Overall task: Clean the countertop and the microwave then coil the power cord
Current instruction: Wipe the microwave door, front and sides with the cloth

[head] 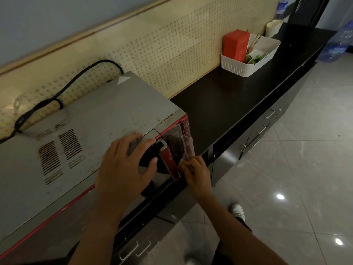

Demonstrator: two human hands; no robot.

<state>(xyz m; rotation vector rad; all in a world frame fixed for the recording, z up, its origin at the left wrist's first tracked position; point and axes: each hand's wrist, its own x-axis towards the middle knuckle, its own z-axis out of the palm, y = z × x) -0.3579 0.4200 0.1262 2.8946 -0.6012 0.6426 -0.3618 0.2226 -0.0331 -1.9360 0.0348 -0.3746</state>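
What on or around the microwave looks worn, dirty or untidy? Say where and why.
The microwave has brown specks across its grey top, and its vent slots look rusty. The black power cord loops loosely behind it against the wall, not coiled. The right hand pinches a clear film standing away from the front.

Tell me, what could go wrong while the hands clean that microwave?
The left hand presses on the microwave, which sits near the countertop edge; a hard push might slide it. The power cord loops loosely behind and could snag. The right hand pinches something small at the front; it might slip.
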